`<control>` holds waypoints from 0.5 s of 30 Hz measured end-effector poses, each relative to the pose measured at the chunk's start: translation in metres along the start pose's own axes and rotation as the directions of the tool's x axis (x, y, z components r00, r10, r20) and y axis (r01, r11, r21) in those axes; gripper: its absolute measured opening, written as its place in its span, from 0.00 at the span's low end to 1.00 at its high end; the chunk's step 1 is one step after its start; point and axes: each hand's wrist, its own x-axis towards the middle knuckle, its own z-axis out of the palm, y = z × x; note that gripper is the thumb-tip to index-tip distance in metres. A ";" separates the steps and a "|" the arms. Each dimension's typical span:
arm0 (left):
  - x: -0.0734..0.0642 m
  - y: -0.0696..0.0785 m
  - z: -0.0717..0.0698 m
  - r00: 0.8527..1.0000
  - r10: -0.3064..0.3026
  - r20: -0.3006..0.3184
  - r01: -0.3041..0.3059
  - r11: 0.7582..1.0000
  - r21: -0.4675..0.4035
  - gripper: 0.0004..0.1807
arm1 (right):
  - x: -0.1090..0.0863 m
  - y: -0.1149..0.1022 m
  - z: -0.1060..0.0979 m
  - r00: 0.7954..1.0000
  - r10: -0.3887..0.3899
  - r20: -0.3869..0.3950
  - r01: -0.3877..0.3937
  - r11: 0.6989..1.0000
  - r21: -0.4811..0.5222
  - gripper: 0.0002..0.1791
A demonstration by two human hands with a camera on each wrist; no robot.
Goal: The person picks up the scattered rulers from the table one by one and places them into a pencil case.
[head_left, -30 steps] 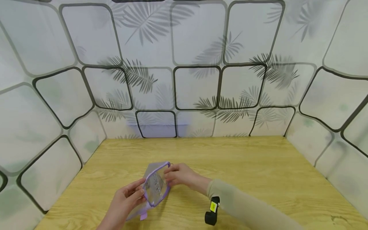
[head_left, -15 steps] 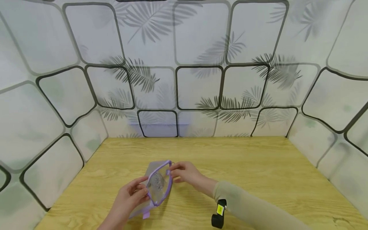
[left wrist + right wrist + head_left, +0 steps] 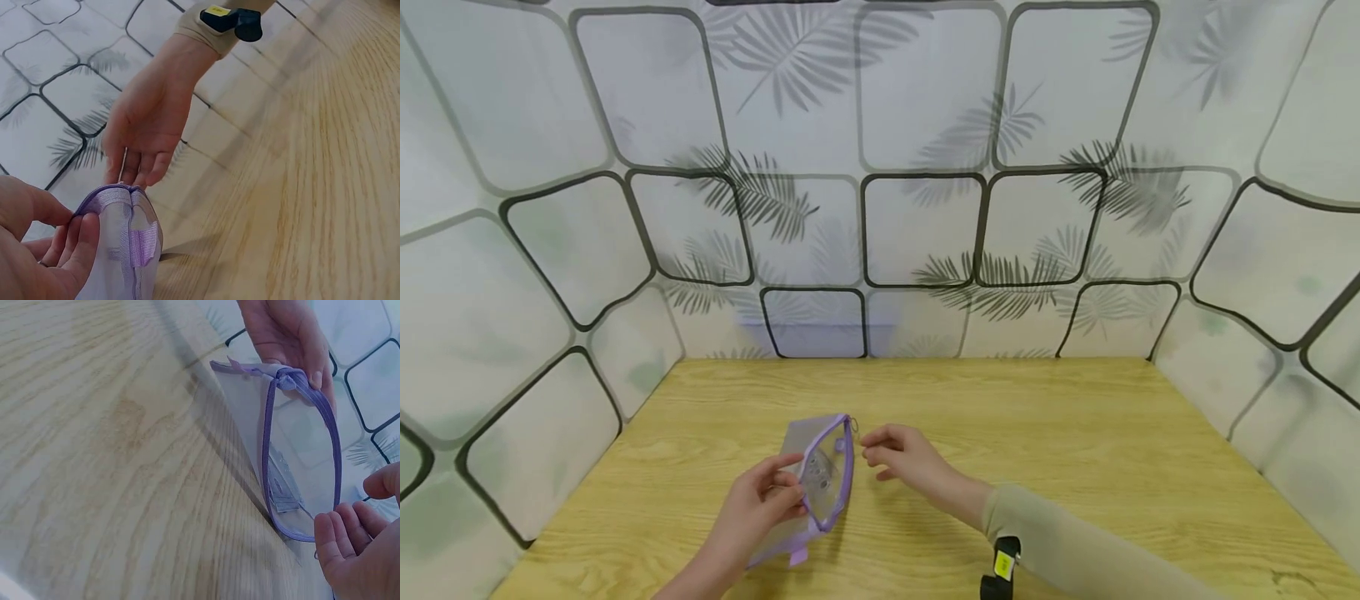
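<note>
A translucent zipper pouch (image 3: 802,432) with purple edging lies left of centre on the table, its mouth spread wide toward the right. My left hand (image 3: 758,504) pinches the near-left edge of that mouth between thumb and fingers, as the left wrist view also shows. Inside lies a clear flat piece (image 3: 284,487) with markings; the head view shows small round shapes on it. Just right of the pouch's far corner, my right hand (image 3: 917,458) hovers with loosely bent fingers and nothing in them. A small zipper ring (image 3: 854,426) sticks out at that corner.
The wood-grain table (image 3: 1075,450) stretches away on both sides of the pouch. Patterned fabric walls (image 3: 917,233) close it in at the back, left and right. A black strap device (image 3: 1002,567) with a yellow label sits at the right sleeve's cuff.
My right hand has drawn back to the right, away from the pouch's mouth. The left hand and the pouch have shifted slightly right, and the mouth looks narrower.
</note>
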 end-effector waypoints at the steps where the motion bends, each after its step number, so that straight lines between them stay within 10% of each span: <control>1: 0.001 0.000 0.000 1.000 0.004 0.007 -0.004 1.000 0.004 0.28 | -0.002 0.000 -0.001 1.000 -0.006 -0.001 0.006 1.000 -0.005 0.18; 15: 0.001 -0.010 0.004 0.997 0.062 0.040 -0.065 0.995 0.070 0.29 | -0.036 -0.005 -0.011 0.996 -0.082 -0.046 0.078 0.994 -0.073 0.17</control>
